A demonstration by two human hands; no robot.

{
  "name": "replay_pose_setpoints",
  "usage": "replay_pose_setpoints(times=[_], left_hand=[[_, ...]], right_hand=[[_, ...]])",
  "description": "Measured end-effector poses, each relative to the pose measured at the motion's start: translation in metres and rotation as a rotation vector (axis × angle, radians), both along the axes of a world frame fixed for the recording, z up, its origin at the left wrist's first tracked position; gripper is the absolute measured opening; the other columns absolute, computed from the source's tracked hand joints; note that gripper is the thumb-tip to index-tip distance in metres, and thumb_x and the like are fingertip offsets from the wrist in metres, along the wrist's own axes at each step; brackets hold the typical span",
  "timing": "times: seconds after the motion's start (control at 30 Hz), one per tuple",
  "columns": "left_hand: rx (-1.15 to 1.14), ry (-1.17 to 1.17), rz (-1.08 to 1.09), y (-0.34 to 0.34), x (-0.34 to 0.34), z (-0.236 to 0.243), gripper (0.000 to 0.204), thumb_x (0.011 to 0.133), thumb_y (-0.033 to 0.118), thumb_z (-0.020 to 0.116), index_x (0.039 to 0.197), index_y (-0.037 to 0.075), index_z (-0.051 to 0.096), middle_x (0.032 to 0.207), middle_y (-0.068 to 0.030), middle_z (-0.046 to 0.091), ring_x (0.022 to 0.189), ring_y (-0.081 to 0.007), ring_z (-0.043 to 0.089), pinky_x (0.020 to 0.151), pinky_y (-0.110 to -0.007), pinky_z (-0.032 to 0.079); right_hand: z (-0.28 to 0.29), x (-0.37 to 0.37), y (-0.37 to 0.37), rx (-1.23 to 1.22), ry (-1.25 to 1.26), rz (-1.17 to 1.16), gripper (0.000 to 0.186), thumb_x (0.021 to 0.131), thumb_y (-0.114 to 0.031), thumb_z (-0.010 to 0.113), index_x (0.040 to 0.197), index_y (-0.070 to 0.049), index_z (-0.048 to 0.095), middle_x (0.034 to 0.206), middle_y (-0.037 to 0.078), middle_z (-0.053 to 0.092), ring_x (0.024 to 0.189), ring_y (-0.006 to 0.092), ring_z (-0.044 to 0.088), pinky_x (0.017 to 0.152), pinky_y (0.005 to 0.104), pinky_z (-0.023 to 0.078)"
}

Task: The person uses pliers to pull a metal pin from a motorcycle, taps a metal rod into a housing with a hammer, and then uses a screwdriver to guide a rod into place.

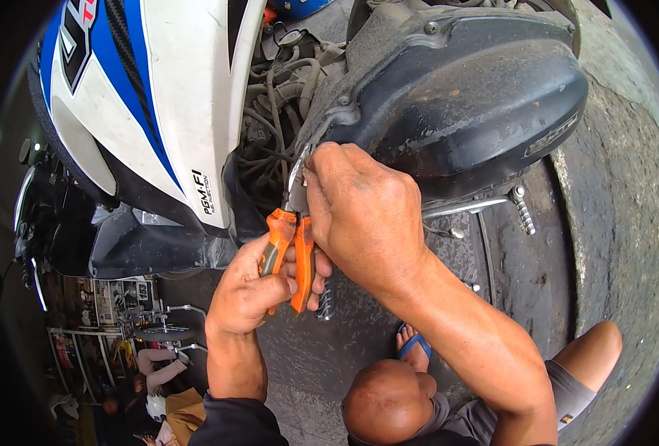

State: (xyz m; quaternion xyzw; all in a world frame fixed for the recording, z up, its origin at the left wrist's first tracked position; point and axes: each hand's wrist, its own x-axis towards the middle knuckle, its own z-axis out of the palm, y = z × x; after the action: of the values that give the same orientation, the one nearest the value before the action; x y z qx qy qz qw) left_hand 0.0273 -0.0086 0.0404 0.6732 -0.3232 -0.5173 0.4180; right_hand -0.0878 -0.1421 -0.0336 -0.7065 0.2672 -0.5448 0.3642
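Observation:
Orange-handled pliers (303, 253) are gripped in my left hand (244, 290), its fingers wrapped round the handles and the metal jaws pointing up and away from me. My right hand (370, 215) is closed in a pinch right beside those jaws, its knuckles toward me. Whatever its fingertips hold is hidden behind the hand. Both hands are in front of a scooter, close to a nest of dusty hoses and cables (277, 126). This opening lies between a white and blue body panel (188, 82) and a dirty black engine-side cover (486, 97).
A metal kick lever (523, 208) sticks out below the black cover. Along the right, a rough concrete ledge (605, 186) runs beside the dark floor. Another motorbike (162, 331) and a person in tan clothing (184, 412) are at the lower left.

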Motion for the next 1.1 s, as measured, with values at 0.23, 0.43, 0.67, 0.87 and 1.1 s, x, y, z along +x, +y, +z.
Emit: replay_pose_setpoints(times=[0.23, 0.43, 0.67, 0.87, 1.1], left_hand=[[-0.097, 0.062, 0.057, 0.0, -0.003, -0.008, 0.053, 0.075, 0.001, 0.052, 0.127, -0.009, 0.058, 0.098, -0.016, 0.068, 0.081, -0.0224, 0.069, 0.066, -0.035, 0.06], [-0.076, 0.074, 0.033, -0.003, 0.005, 0.008, 0.042, 0.086, 0.008, 0.056, 0.123, -0.011, 0.059, 0.095, -0.016, 0.068, 0.076, -0.0215, 0.068, 0.062, -0.033, 0.059], [-0.064, 0.012, 0.03, -0.005, 0.004, 0.009, 0.038, 0.092, 0.015, 0.06, 0.121, -0.01, 0.061, 0.093, -0.0164, 0.071, 0.075, -0.0212, 0.07, 0.06, -0.033, 0.059], [-0.068, -0.056, 0.083, -0.004, -0.002, 0.001, 0.037, 0.093, 0.013, 0.059, 0.121, -0.011, 0.061, 0.097, -0.0183, 0.072, 0.075, -0.0208, 0.072, 0.064, -0.032, 0.062], [-0.1, -0.05, 0.099, -0.003, -0.004, -0.006, 0.035, 0.093, 0.01, 0.057, 0.119, -0.013, 0.062, 0.098, -0.0192, 0.072, 0.077, -0.0212, 0.073, 0.065, -0.033, 0.064]], right_hand=[[0.004, -0.003, -0.001, 0.044, 0.0, 0.017, 0.01, 0.089, -0.007, 0.069, 0.087, -0.001, 0.062, 0.081, 0.018, 0.068, 0.069, 0.0386, 0.069, 0.059, 0.0442, 0.055], [0.014, -0.004, -0.005, 0.034, -0.003, 0.052, 0.016, 0.081, -0.006, 0.07, 0.086, 0.0, 0.057, 0.079, 0.018, 0.066, 0.068, 0.0385, 0.072, 0.059, 0.0466, 0.058], [0.014, -0.002, -0.003, 0.09, -0.008, 0.038, 0.009, 0.09, -0.008, 0.068, 0.089, 0.001, 0.064, 0.082, 0.02, 0.069, 0.072, 0.0396, 0.07, 0.063, 0.0456, 0.056], [0.014, -0.001, -0.005, 0.088, -0.03, 0.039, 0.009, 0.09, -0.007, 0.068, 0.09, 0.001, 0.064, 0.083, 0.02, 0.069, 0.073, 0.0404, 0.07, 0.063, 0.0462, 0.055], [0.013, 0.0, -0.004, 0.084, -0.053, 0.038, 0.008, 0.09, -0.005, 0.069, 0.092, 0.001, 0.065, 0.083, 0.019, 0.069, 0.071, 0.0395, 0.07, 0.061, 0.0444, 0.056]])
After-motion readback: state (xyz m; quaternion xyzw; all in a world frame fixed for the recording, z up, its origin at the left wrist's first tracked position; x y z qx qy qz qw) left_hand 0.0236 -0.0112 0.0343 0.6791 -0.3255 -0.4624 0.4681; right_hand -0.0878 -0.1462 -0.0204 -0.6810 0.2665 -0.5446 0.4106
